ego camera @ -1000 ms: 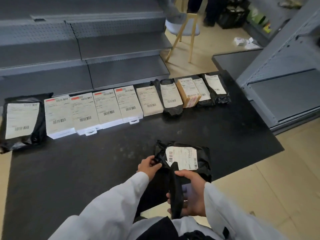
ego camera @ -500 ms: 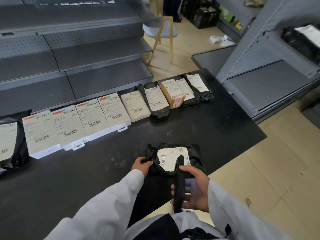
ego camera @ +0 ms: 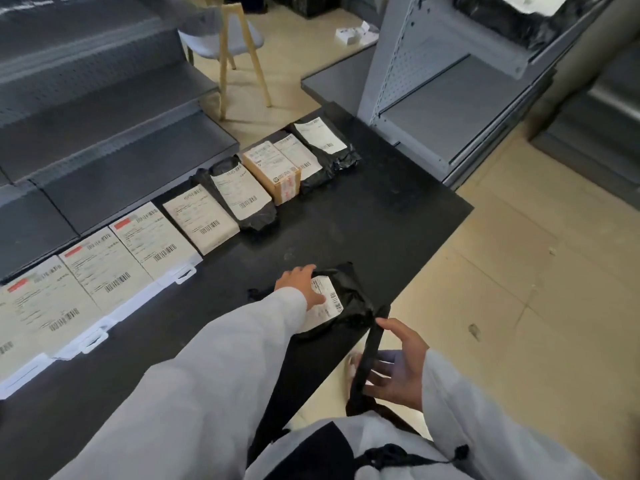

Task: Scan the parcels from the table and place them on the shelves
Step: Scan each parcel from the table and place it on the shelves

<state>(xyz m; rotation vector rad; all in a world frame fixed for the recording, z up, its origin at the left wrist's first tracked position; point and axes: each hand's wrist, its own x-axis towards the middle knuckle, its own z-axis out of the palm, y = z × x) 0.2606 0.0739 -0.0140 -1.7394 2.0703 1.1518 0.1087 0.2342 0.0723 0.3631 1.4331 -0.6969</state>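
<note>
— Now gripping the crumpled black plastic mailer bag point(ego camera: 346, 303) near the table's right corner: left hand point(ego camera: 300, 284) moved over its white label, fingers curled round the far edge.

— And the right hand point(ego camera: 398, 368)?

— Drawn back off the label, loosely holding the slim black scanner point(ego camera: 369, 355). Probably scanned; lifting next.

— Room?

— Open floor right, toward the grey metal shelf point(ego camera: 446, 109).

The near parcel point(ego camera: 349, 299) is glossy black with a white barcoded label. The table point(ego camera: 381, 216) is matte black. Far-left parcels point(ego camera: 104, 268) are white with red-marked labels; one box point(ego camera: 277, 174) is tan. The shelves point(ego camera: 450, 109) are grey, perforated; the sleeves point(ego camera: 207, 375) are pale grey.
</note>
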